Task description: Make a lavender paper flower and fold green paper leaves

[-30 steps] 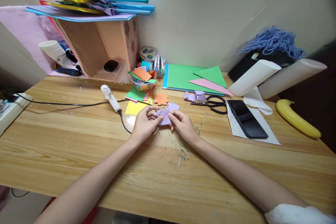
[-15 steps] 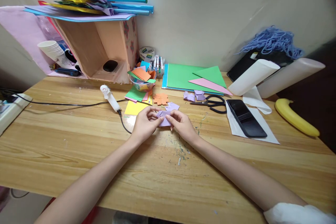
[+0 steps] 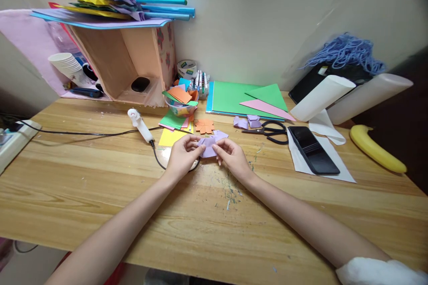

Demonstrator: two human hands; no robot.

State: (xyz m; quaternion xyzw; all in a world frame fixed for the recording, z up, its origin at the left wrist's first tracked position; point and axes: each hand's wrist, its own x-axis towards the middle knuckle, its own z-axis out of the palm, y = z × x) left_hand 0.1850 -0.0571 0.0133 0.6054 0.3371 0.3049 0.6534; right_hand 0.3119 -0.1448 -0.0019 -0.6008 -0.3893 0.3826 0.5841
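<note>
Between my two hands is a small folded piece of purple paper point(image 3: 209, 148), raised a little off the tabletop. My left hand point(image 3: 183, 153) pinches its left edge between thumb and fingers. At its right edge, my right hand point(image 3: 231, 155) grips it the same way. Just behind it lies another purple paper piece point(image 3: 221, 135), partly hidden. Beyond that rests an orange paper flower point(image 3: 204, 126). Two more purple folded pieces point(image 3: 254, 121) sit farther right, beside black-handled scissors point(image 3: 267, 130).
A white glue gun point(image 3: 140, 127) with a black cable stands left of my hands. Coloured paper squares point(image 3: 172, 137) and a tub of paper scraps point(image 3: 180, 109) are behind. To the right lie a phone point(image 3: 313, 150), a banana point(image 3: 377, 149) and white rolls point(image 3: 323, 98).
The purple paper has tilted and shifted slightly up and left, and my thumbs have moved apart toward its edges. Both hands still hold it.
</note>
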